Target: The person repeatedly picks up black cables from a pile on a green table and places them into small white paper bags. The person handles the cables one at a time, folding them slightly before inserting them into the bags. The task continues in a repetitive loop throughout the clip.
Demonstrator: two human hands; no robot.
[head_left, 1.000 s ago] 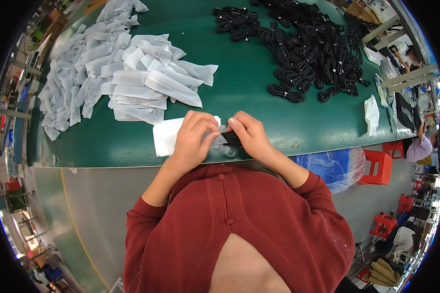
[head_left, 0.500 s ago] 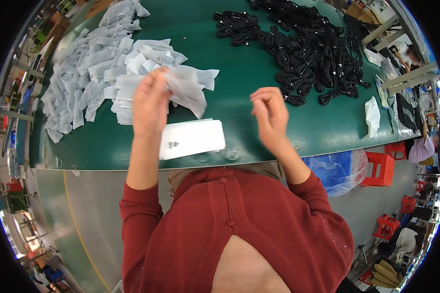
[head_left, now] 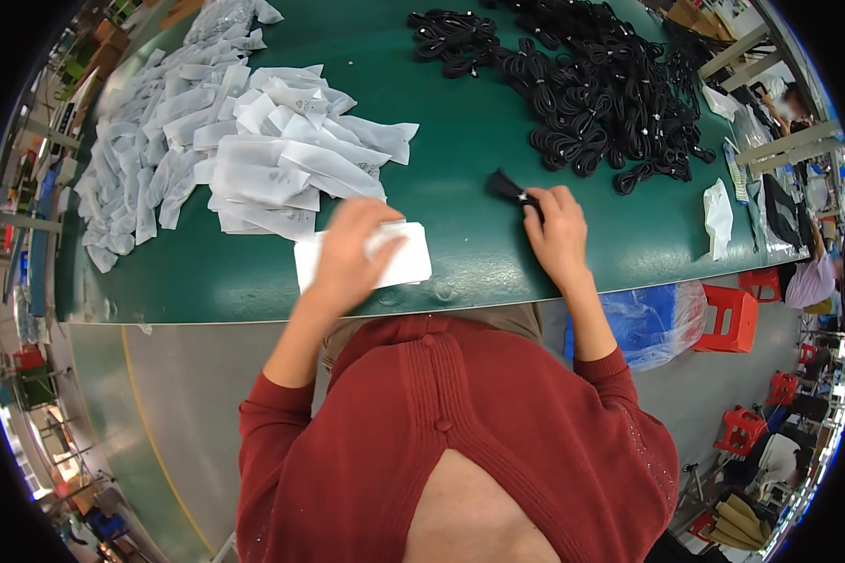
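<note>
My left hand, a little blurred, is over a stack of flat white printed bags near the table's front edge. Its thumb and fingers look apart, with white showing between them. The palm hides part of the stack. Off to the right, my right hand is closed on a small bundle of black cable, which pokes out leftward past the fingertips just above the green table. Beyond my left hand lie several filled frosted bags in an overlapping heap.
More frosted bags spread along the table's left side. Coiled black cables form a large pile at the far right. A crumpled white bag rests near the right edge. Below stand a red stool and a blue plastic-wrapped item.
The frosted bag my left hand held now lies on the heap, and that hand has come down to the white stack. My right hand has moved slightly right and now shows a black cable bundle.
</note>
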